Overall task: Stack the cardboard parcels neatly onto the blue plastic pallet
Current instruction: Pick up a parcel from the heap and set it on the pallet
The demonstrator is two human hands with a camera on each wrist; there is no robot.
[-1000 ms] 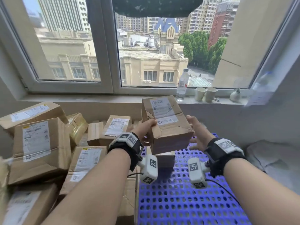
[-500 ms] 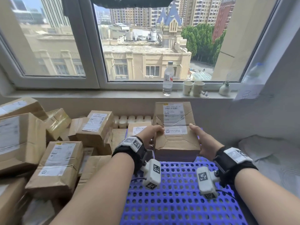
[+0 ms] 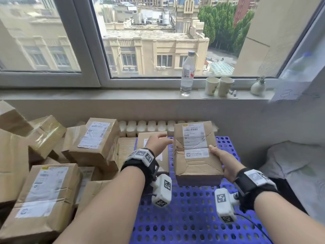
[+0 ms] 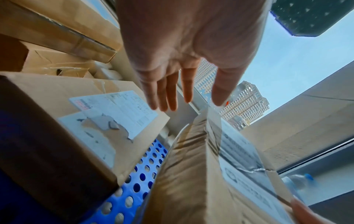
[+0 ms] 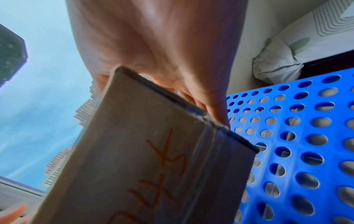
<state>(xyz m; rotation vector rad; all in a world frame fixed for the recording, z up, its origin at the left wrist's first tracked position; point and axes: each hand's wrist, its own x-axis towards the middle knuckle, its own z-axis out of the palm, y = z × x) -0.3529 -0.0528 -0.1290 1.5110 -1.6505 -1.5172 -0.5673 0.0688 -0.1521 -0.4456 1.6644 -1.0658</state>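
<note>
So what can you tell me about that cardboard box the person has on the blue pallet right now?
The box is a brown cardboard parcel, creased and dented on top, with a white shipping label and clear tape across it. Orange handwriting marks one side in the right wrist view. It sits at the far end of the blue pallet, label up. The right hand grips its right edge, thumb on top. The left hand is open beside it, not holding. A flatter parcel lies just to its left.
</note>
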